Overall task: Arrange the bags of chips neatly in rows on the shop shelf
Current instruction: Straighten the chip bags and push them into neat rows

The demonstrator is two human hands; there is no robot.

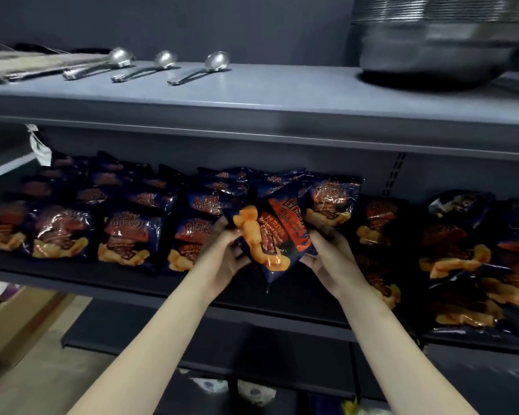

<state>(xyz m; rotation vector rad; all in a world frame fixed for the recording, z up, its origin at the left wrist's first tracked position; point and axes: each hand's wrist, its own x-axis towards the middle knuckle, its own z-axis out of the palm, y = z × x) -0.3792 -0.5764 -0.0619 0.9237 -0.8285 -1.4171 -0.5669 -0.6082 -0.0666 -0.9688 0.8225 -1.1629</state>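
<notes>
Hands, left (pixel 226 256) and right (pixel 331 259), gripping one tilted chip bag (pixel 271 235); three ladles (pixel 150 67) above

Chip bags in rows (pixel 126 232) fill the middle shelf (pixel 72 269) from its left end to centre, several deep toward the back. Loose bag pile (pixel 468 265) lies at its right end. One tilted bag (pixel 274 235) over the front edge at centre, left hand (pixel 226 254) and right hand (pixel 331 259) either side. Upper shelf (pixel 267 94): three ladles (pixel 162 67) left, wok (pixel 438 52) right.
</notes>
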